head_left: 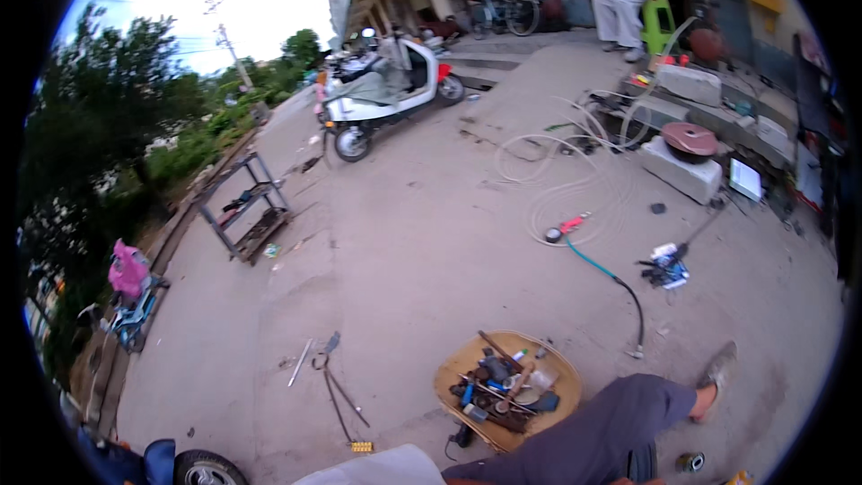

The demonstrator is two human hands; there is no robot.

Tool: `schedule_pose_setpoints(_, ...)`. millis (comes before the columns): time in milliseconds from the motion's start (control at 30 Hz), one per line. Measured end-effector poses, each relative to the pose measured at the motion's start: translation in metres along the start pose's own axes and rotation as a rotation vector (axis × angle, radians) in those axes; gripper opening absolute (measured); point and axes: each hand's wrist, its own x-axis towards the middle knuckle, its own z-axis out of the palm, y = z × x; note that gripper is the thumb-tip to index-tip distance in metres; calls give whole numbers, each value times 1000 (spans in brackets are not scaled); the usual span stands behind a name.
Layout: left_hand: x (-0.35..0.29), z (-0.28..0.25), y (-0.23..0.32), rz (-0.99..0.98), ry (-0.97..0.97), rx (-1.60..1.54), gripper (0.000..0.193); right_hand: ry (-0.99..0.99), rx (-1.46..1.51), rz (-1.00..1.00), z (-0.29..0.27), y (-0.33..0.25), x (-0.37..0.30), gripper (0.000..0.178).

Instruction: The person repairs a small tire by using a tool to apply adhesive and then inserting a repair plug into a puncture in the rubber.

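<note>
Grey pavement (404,242) runs out from a row of doorways, with trees (99,126) along its left side. Tan and shallow, a basin (454,370) rests on the pavement beside the wearer's outstretched leg (584,431), heaped with small tools (507,382). Both hands are out of view — whether either grip is released, clenched or grasping something cannot be told. Left of the basin lie a thin rod (300,363) and a long-handled tool (329,375), a yellow block (362,447) near its lower end. Beyond the basin, toward the right, a hose (618,279) — teal, then black — trails from near a gauge (552,234), close to loops of clear tubing (603,136). Farther off stand a white scooter (395,108) and a metal rack (260,189); a person (622,4) sits on a green stool (660,25) near the doorways.
</note>
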Motion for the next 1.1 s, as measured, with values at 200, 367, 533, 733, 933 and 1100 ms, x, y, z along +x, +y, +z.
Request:
schedule_pose_setpoints(200, 26, -2, -32, 48, -367, -426, 56, 5, 204, -1, -3, -21, 5, 34)
schedule_pose_setpoints(367, 79, -64, -19, -52, -379, -458, 48, 143, 228, -93, 9, -2, 6, 29)
schedule_pose_setpoints(533, 96, -80, -9, -94, -411, -420, 46, 144, 90, -95, 3, -14, 0, 26)
schedule_pose_setpoints(733, 118, -82, -17, -173, -399, -297, 44, 265, 130, -219, 24, -8, 11, 24)
schedule_pose_setpoints(933, 131, -88, -22, -298, -337, -322, 41, 306, 123, -206, 22, -27, 20, 26)
schedule_pose_setpoints(1100, 111, -64, -25, -124, -168, -443, 41, 314, 14, -191, 30, -27, 12, 25)
